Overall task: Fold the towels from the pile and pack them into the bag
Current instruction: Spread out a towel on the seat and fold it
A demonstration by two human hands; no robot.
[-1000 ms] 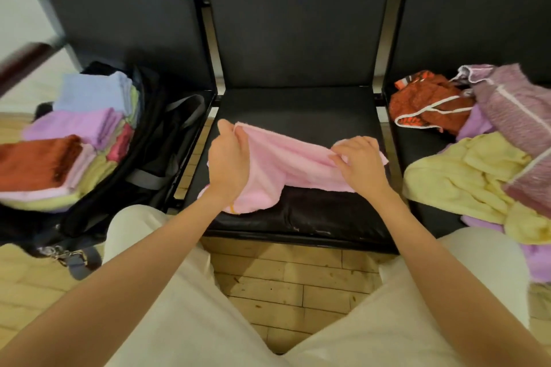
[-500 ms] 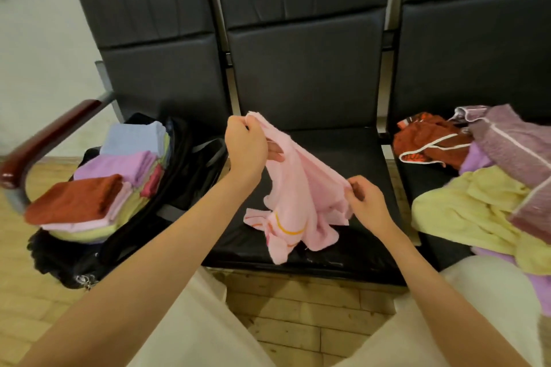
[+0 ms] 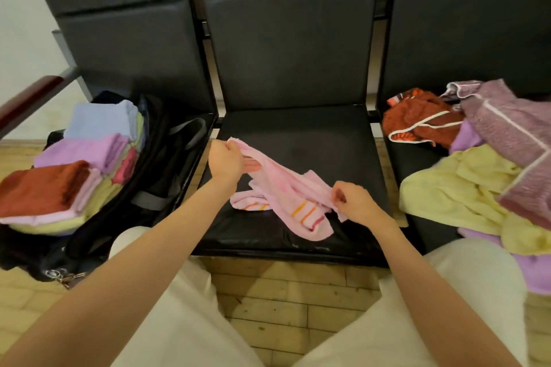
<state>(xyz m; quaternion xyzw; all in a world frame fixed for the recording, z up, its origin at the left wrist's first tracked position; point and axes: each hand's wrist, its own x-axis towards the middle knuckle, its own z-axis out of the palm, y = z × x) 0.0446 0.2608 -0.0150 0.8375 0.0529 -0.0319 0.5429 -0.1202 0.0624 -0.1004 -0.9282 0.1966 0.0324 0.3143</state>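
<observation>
— Nearest, low in the frame: two bare forearms rising over pale trousers, apart, converging on the middle seat.

— And the hands?

— Left hand at centre-left, curled round one bunched corner of the pink towel, lifted just clear of the cushion. Right hand lower and to the right of centre, pinching the opposite edge between thumb and fingertips. Both clamped on the same cloth, well apart.

— Towel itself?

— Slack between the two grips, rumpled, striped end sagging onto the black seat near the front edge. Looks light, soft, floppy; no stiffness to hold a crease alone. Terry pile, so probably not slippery.

— Best hold?

— Likely the corners, pulled taut to flatten before folding; mid-cloth grips would only bunch it.

— Further out?

— Left of frame: open black bag on the neighbouring seat, folded towels stacked inside, rust, lilac, blue, yellow. Right of frame: unfolded pile, yellow, rust with white trim, mauve, purple.

— Beyond?

— Black chair backs across the top; a wooden armrest at upper left.
</observation>
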